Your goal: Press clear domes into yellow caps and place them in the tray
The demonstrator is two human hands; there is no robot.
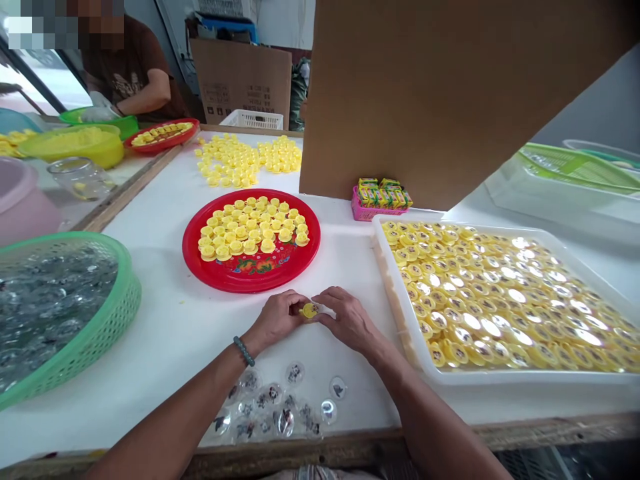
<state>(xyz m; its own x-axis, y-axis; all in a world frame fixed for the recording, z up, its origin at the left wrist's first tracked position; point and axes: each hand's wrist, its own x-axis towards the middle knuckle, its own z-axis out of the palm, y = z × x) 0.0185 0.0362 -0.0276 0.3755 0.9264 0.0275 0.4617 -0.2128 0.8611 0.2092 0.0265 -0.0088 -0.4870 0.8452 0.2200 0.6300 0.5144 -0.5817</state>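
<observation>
My left hand (280, 319), with a beaded bracelet on its wrist, pinches a small round yellow plastic piece (309, 310) that shows a printed figure on its face. From the right, my right hand (347, 317) meets it, thumb and fingertips curled at the piece's edge; whatever lies between them is too small to make out. Below my hands, several clear printed discs (273, 407) lie loose on the white table (170, 360). Just beyond is a red tray (253, 283) holding rows of yellow cup-shaped pieces (250, 223).
To the right, a white tray (480, 379) is filled with yellow pieces under shiny discs. A green basket (127, 300) of clear discs stands left. Farther back are loose yellow pieces (230, 160), a pink basket (367, 213) of small packets and a cardboard panel (400, 100). Another person (145, 80) works behind.
</observation>
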